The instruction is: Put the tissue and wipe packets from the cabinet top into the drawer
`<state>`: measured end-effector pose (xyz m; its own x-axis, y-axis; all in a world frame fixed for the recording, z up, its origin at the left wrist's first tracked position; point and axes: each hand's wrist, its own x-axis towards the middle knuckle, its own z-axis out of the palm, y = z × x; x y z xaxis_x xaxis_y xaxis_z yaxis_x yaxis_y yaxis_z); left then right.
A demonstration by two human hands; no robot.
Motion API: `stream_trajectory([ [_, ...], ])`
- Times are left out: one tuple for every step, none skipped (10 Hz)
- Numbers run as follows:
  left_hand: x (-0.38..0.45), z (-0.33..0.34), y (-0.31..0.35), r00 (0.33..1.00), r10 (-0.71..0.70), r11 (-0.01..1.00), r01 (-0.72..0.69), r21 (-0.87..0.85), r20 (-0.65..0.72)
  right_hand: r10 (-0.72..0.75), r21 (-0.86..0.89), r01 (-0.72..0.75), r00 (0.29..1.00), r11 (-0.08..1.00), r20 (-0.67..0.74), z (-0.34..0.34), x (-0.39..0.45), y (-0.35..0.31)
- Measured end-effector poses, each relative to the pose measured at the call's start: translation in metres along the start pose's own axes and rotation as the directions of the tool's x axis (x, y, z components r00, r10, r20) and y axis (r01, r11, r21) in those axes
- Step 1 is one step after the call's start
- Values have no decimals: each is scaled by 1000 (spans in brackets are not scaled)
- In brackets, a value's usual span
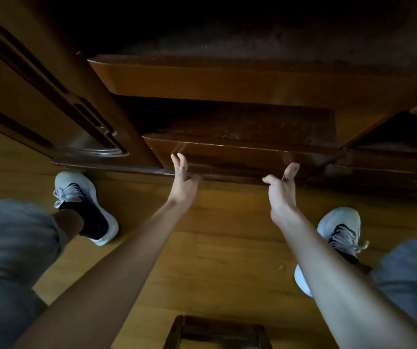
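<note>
The low drawer [240, 153] of a dark wooden cabinet stands pulled out, and its inside [252, 124] looks dark with nothing visible in it. My left hand [183, 182] is palm-up at the left part of the drawer front, two fingers lying flat against it. My right hand [281, 187] is at the right part, fingertips touching the front's lower edge. Neither hand holds anything. The cabinet top [252, 46] above is in deep shadow, and I see no tissue or wipe packets in view.
A broad wooden front [227, 81] juts out above the drawer. A carved cabinet door [38, 96] stands to the left. My feet in pale shoes [83, 202] [341, 230] rest on the wooden floor, and a wooden stool frame [217, 331] sits below my arms.
</note>
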<state>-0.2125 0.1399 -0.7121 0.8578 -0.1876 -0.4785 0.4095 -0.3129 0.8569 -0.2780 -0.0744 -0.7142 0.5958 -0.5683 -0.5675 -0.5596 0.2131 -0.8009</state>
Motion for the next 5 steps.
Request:
stream_trajectory([
  [7, 11, 5, 999, -26, 997, 25, -73, -20, -14, 10, 13, 998, 1000, 57, 6, 4, 0],
  [9, 7, 3, 997, -80, 994, 78, -77, -20, 5, 73, -9, 999, 997, 52, -1, 0, -2],
  [-6, -11, 10, 995, -97, 994, 96, 52, 16, 12, 1, -12, 997, 1000, 79, -24, -18, -7],
  [-22, -32, 22, 995, -99, 967, 90, 238, 27, 11, -258, 42, 979, 965, 203, -48, -41, -10],
  [-42, -57, 46, 999, -32, 922, 19, 386, 29, -40, -317, 131, 960, 939, 278, -64, -53, -26],
])
